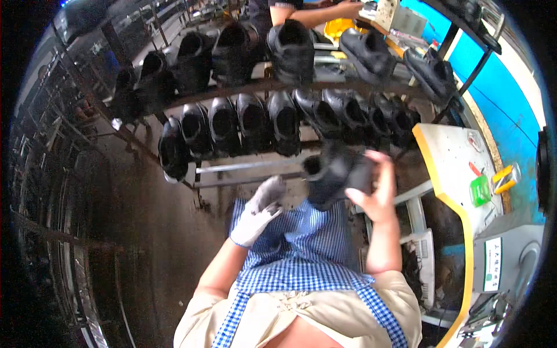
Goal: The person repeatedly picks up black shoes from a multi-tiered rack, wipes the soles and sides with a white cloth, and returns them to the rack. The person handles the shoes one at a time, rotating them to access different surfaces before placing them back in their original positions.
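Observation:
My right hand (378, 188) is bare and grips a black shoe (332, 181) in front of my apron, thumb on the near side and fingers over the far side. The shoe is smeared by motion, so I cannot tell whether a second one is behind it. To its left, my left hand (261, 210) wears a white glove with grey fingers. Its thumb stands apart from the fingers, and nothing shows in it. Beyond my hands is a rack with black shoes on an upper shelf (232, 93) and a lower row of black shoes (253, 123).
A white table with a yellow edge (444, 156) stands at my right, holding a green container (480, 191) and a yellow-wrapped roll (506, 178). Below it is a white crate (426, 267). Behind the rack, another person's arm (325, 16) reaches across. Metal racks (75, 255) stand at left.

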Demonstrator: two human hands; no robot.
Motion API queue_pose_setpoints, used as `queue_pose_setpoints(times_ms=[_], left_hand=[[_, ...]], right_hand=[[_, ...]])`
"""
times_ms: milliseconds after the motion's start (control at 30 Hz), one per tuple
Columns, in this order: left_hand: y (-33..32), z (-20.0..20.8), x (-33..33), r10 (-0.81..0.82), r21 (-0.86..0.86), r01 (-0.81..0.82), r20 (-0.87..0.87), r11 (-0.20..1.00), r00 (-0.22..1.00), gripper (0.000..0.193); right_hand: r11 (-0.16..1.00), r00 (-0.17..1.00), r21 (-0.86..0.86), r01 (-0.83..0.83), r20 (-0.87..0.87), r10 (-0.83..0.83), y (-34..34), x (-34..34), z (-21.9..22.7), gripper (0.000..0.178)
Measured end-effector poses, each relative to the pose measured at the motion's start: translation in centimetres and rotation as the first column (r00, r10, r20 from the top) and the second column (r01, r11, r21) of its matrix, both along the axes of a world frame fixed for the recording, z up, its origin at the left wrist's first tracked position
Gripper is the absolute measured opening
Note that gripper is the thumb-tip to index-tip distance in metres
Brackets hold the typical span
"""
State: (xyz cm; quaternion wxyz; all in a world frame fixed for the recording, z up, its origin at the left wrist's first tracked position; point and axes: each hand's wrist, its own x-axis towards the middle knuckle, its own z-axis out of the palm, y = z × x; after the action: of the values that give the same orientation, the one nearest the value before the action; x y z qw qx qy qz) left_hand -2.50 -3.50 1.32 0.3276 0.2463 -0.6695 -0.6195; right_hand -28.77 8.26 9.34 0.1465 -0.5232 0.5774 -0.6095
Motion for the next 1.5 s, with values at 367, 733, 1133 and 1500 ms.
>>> queue_pose_setpoints(times_ms=[367,733,1133,1500], left_hand=[[0.3,1.3,1.1,0.102,0.537,-0.054,-0.06,0.842,0.993,0.027],[1.9,3.5,1.1,-0.049,0.173,0.05,-0.01,0.984,0.999,0.03],[2.7,4.5,1.0,0.029,0.212,-0.004,-0.112,0.977,0.993,0.022],[2.9,4.0,0.3,0.09,0.407,-0.045,-0.092,0.912,0.992,0.026]], right_hand=[[0.907,0.921,0.178,-0.381,-0.013,0.389,-3.4,5.8,-6.5,0.093],[0.957,0.89,0.082,-0.279,-0.351,0.29,-3.2,6.5,-2.4,0.033],[0.85,0.761,-0.101,-0.517,0.402,0.51,-4.3,6.9,-5.0,0.009],[0.975,0.846,-0.219,-0.047,-0.528,-0.078,-4.9,8.1,-4.4,0.017]])
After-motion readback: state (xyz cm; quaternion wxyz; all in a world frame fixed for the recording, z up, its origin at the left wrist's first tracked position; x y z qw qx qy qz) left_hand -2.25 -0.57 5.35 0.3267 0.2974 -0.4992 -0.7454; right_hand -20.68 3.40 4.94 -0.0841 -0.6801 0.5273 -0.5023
